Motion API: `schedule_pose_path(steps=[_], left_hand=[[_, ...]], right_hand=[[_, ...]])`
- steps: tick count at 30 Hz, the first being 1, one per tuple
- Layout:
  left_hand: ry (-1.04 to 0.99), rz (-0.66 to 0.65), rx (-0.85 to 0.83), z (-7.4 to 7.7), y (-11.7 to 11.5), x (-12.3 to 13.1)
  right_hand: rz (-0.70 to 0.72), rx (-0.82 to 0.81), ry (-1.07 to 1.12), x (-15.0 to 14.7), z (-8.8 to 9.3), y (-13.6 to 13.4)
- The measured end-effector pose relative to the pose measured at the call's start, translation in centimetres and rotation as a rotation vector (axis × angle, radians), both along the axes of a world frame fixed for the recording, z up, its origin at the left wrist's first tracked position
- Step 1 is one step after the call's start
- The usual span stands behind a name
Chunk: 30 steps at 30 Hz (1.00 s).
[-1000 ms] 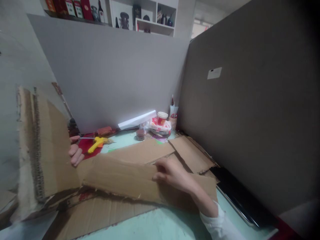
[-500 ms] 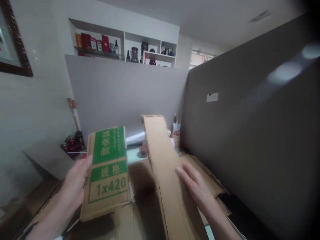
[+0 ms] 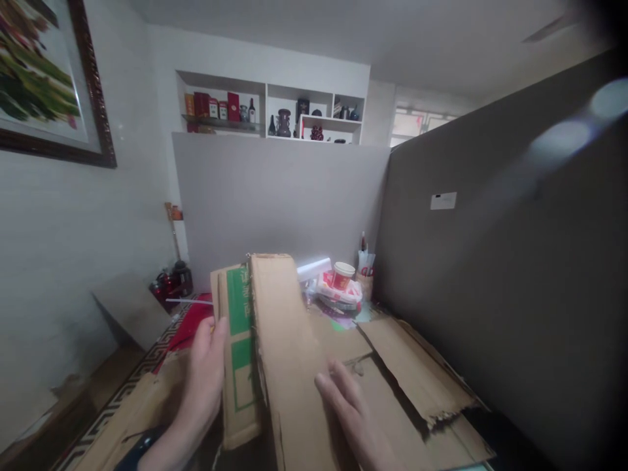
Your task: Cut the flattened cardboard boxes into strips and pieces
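I hold a folded piece of brown cardboard [image 3: 282, 340] upright in front of me; its left panel carries green print [image 3: 239, 307]. My left hand [image 3: 206, 373] grips that printed panel from the left edge, thumb on the front. My right hand [image 3: 348, 409] lies flat with fingers stretched on the plain brown panel, near its lower right. More torn cardboard sheets [image 3: 417, 379] lie flat on the table below and to the right.
Grey partition boards stand behind [image 3: 275, 196] and to the right [image 3: 515, 261]. A red and white paper cup [image 3: 342, 275] sits on a plastic bag at the back corner, beside a pen holder [image 3: 366, 278]. Wall shelves [image 3: 269, 111] hold boxes and bottles. A framed picture [image 3: 49, 78] hangs left.
The cardboard, flat on the table a second ago, has been lifted and folded; its two panels have closed together. The view has tilted upward.
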<state>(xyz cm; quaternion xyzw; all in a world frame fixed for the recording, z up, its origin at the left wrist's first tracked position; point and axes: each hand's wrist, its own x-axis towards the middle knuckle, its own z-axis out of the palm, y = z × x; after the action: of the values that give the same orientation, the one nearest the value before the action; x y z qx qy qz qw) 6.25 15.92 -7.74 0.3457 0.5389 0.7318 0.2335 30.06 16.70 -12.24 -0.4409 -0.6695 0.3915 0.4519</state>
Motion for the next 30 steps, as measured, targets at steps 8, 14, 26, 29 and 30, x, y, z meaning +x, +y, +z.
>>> schedule_pose_path(steps=[8,14,26,29,30], left_hand=[[0.035,0.031,-0.002,-0.3,-0.6,1.0],[0.062,0.069,-0.008,0.4,-0.9,0.9],[-0.029,0.083,0.004,1.6,-1.8,1.1],[-0.063,0.034,0.019,1.7,-1.9,1.4],[-0.080,0.022,0.023,1.6,-1.9,1.3]], right_hand=[[0.140,-0.138,0.013,-1.9,-2.4,-0.4],[0.211,-0.256,0.031,-2.3,-2.1,-1.6],[0.314,-0.244,0.092,-2.5,0.9,-2.6],[0.336,-0.235,0.101,-2.6,0.8,-2.4],[0.338,-0.231,0.101,-2.6,0.7,-2.4]])
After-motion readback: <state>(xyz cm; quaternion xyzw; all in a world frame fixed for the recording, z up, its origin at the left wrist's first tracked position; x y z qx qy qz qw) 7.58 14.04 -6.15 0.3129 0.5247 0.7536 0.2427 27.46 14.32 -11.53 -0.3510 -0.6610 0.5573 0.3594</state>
